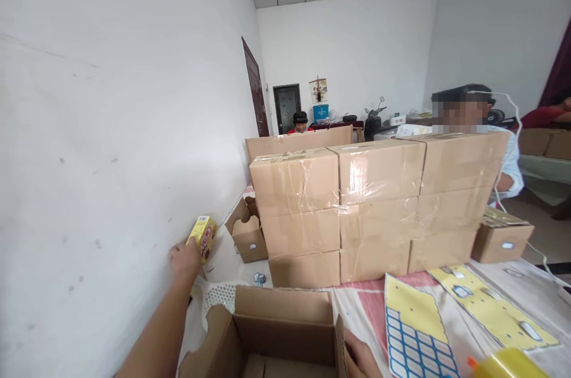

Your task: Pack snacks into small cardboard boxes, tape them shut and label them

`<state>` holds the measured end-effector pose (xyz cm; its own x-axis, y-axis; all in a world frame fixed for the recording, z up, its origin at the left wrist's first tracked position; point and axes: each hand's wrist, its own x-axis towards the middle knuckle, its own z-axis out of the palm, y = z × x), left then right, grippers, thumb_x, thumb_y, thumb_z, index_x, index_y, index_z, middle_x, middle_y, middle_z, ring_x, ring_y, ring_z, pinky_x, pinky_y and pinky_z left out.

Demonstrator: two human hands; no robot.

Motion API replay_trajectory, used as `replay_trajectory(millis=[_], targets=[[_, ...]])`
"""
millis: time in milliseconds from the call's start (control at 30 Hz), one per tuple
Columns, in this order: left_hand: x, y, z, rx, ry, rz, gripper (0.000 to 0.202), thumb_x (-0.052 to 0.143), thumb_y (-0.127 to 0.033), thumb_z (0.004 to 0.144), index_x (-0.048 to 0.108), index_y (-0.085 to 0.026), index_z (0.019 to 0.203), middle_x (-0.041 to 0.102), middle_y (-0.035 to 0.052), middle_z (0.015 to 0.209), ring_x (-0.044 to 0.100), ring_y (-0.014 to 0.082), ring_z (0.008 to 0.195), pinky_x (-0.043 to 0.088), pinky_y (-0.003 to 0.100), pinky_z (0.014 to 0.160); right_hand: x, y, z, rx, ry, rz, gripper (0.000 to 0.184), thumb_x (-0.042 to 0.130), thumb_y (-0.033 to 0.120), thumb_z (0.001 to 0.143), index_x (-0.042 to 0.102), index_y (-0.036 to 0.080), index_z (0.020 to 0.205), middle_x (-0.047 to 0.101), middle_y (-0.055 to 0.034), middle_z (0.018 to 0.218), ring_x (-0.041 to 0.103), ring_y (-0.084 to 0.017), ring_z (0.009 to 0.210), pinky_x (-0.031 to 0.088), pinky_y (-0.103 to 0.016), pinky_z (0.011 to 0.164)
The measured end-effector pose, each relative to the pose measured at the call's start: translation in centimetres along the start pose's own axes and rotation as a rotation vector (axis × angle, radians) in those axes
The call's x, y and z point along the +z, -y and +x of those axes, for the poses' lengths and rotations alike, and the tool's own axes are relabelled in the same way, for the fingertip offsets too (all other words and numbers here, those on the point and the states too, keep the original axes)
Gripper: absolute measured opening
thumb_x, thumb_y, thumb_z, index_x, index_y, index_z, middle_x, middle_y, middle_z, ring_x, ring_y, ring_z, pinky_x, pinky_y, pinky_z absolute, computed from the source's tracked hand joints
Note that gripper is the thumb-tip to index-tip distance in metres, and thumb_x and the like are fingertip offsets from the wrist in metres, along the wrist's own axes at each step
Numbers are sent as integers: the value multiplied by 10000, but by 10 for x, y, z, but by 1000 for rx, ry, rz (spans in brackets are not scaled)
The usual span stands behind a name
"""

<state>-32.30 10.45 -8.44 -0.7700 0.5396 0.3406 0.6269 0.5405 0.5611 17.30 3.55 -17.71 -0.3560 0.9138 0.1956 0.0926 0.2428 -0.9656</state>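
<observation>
My left hand (185, 259) reaches out along the white wall and is closed on a small yellow box (203, 237), held above the table's left edge. An open cardboard carton (276, 324) stands right in front of me. My right hand (359, 357) rests against the carton's right flap at the bottom of the view; its fingers are mostly out of sight.
A wall of taped cardboard boxes (379, 205) is stacked three high across the table. A small open box (247, 232) sits to its left, another small box (502, 238) to its right. Flat yellow printed sheets (414, 330) lie on the table. A person (504, 152) sits behind the stack.
</observation>
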Motion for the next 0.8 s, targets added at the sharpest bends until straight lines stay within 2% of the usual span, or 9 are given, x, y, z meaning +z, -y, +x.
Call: replay_trajectory(millis=[133, 267, 333, 400, 500, 567, 633, 733, 800], targets=[[-27, 1, -25, -92, 0, -182, 253, 653, -340, 738, 530, -191, 902, 633, 149, 976, 566, 416, 1110, 450, 526, 913, 4, 0, -5, -31, -50, 31, 419, 496, 585, 908, 675, 234, 766, 669, -48, 749, 632, -268, 766, 520, -345, 732], [-84, -11, -48, -164, -88, -449, 474, 643, -429, 780, 477, -169, 1140, 624, 106, 1001, 627, 316, 1003, 529, 447, 833, 4, 3, -6, -46, -3, 37, 371, 485, 521, 924, 624, 210, 777, 668, -45, 770, 637, -262, 798, 483, -340, 748], [-124, -24, -61, -113, -101, -614, 545, 567, -427, 850, 395, -173, 1301, 621, 96, 1074, 646, 242, 963, 557, 375, 795, 2, 2, -5, -50, 13, 39, 337, 486, 488, 920, 618, 206, 791, 673, -46, 786, 638, -261, 816, 469, -342, 763], [-163, -39, -80, -10, -50, -759, 577, 581, -458, 851, 417, -213, 1347, 637, 67, 1093, 656, 190, 929, 567, 316, 793, 1, 0, -5, -57, 26, 50, 306, 478, 452, 919, 618, 204, 806, 673, -44, 797, 633, -253, 819, 459, -343, 772], [-205, -60, -127, 158, 146, -916, 690, 795, -507, 678, 561, -237, 1268, 679, 49, 1093, 665, 193, 935, 574, 290, 814, 1, -4, -6, -83, 37, 58, 274, 463, 410, 912, 603, 204, 798, 653, -36, 776, 610, -237, 783, 447, -338, 745], [-211, -72, -165, 217, 342, -961, 737, 885, -463, 589, 597, -229, 1226, 693, 62, 1121, 673, 215, 949, 578, 302, 822, 1, -5, -6, -108, 37, 61, 265, 457, 401, 901, 584, 206, 775, 635, -30, 756, 593, -226, 756, 440, -330, 716], [-202, -80, -202, 245, 578, -904, 692, 879, -435, 620, 597, -225, 1217, 699, 84, 1147, 684, 242, 977, 579, 335, 837, 1, -5, -7, -127, 31, 73, 259, 455, 397, 894, 568, 208, 758, 617, -21, 734, 575, -213, 726, 431, -320, 691], [-176, -86, -239, 351, 982, -551, 605, 819, -392, 671, 622, -243, 1223, 701, 110, 1194, 678, 276, 1074, 566, 390, 882, 1, -4, -9, -134, 19, 96, 237, 468, 382, 878, 569, 209, 752, 599, -11, 708, 560, -202, 710, 425, -312, 689], [-162, -87, -249, 398, 1118, -371, 572, 814, -312, 620, 675, -248, 1171, 714, 117, 1187, 679, 287, 1095, 554, 414, 909, 0, -3, -10, -142, 10, 101, 223, 481, 367, 865, 580, 204, 750, 606, -15, 713, 564, -203, 721, 424, -313, 697]])
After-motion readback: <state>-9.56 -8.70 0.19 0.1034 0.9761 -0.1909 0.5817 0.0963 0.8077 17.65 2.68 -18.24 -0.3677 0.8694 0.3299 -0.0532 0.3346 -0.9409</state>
